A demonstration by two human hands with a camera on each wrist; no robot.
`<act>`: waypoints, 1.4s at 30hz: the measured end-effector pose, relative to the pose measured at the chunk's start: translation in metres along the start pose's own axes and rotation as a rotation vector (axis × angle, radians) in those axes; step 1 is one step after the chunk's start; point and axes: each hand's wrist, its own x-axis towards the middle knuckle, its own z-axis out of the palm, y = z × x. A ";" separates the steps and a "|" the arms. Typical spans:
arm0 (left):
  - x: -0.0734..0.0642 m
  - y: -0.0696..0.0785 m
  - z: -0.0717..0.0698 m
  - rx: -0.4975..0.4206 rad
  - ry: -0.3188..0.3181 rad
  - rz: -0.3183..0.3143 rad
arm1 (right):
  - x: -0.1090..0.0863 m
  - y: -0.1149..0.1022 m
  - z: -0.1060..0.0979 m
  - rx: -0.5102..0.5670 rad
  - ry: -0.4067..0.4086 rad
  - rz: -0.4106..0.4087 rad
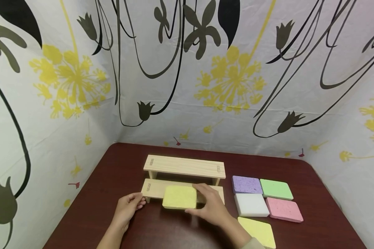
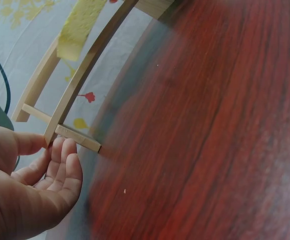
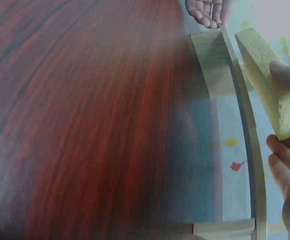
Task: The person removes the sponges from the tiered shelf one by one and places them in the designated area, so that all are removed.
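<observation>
In the head view my right hand (image 1: 214,206) grips a yellow sponge (image 1: 179,197) by its right side, thumb below and fingers above. The sponge is held just over the front wooden riser (image 1: 156,188), hiding part of its top. The right wrist view has the sponge (image 3: 264,82) tilted above the riser's plank, apart from it. My left hand (image 1: 128,208) pinches the left end of that riser; in the left wrist view its thumb and index finger meet at the plank's corner (image 2: 51,134). Behind stands a second wooden riser (image 1: 184,165).
Right of the risers lie purple (image 1: 247,185), green (image 1: 276,189), white (image 1: 251,205) and pink (image 1: 284,209) sponges, with another yellow sponge (image 1: 259,232) nearer me, partly behind my right forearm. All rest on a dark red table (image 1: 162,231). Flower-patterned cloth (image 1: 174,86) surrounds its back and sides.
</observation>
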 end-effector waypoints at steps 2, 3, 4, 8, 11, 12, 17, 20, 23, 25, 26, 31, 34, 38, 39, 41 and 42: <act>0.000 0.000 0.000 -0.002 -0.001 -0.004 | -0.003 0.001 -0.003 -0.008 0.008 -0.003; 0.000 -0.001 0.000 -0.002 -0.001 -0.004 | -0.004 0.002 -0.005 -0.009 0.014 -0.003; 0.000 -0.001 -0.001 -0.003 -0.002 -0.004 | -0.005 0.003 -0.007 -0.011 0.023 -0.006; 0.000 0.000 -0.002 0.000 -0.005 -0.002 | -0.010 0.006 -0.015 -0.001 0.051 -0.018; -0.001 0.000 -0.003 0.009 -0.001 -0.012 | -0.015 0.008 -0.021 -0.006 0.065 -0.009; -0.001 0.000 -0.003 0.012 0.000 -0.015 | -0.017 0.008 -0.023 -0.012 0.074 -0.004; -0.002 0.001 -0.003 0.019 -0.006 -0.013 | -0.025 0.010 -0.033 -0.015 0.112 -0.019; -0.002 0.001 -0.003 0.018 -0.009 -0.008 | -0.029 0.011 -0.039 -0.008 0.107 -0.033; -0.002 0.002 -0.003 0.021 -0.004 -0.011 | -0.034 0.013 -0.044 -0.024 0.099 -0.022; -0.001 0.001 -0.002 0.020 0.001 -0.014 | -0.037 0.015 -0.048 -0.039 0.095 -0.007; -0.001 0.001 -0.002 0.020 -0.001 -0.013 | -0.039 0.016 -0.049 -0.046 0.095 -0.001; 0.000 -0.001 -0.001 0.009 -0.004 -0.005 | -0.047 0.023 -0.060 -0.100 0.095 0.021; 0.000 -0.002 0.000 0.004 -0.001 0.000 | -0.052 0.025 -0.067 -0.131 0.089 0.026; 0.000 -0.002 0.001 0.005 0.002 0.004 | -0.061 0.026 -0.075 -0.149 0.085 0.050; 0.000 -0.002 0.001 0.004 0.004 0.005 | -0.064 0.026 -0.077 -0.145 0.085 0.055; 0.000 -0.002 0.001 0.006 0.006 0.005 | -0.068 0.027 -0.080 -0.139 0.086 0.057; 0.000 -0.001 0.000 0.004 0.007 0.005 | -0.069 0.027 -0.082 -0.134 0.085 0.053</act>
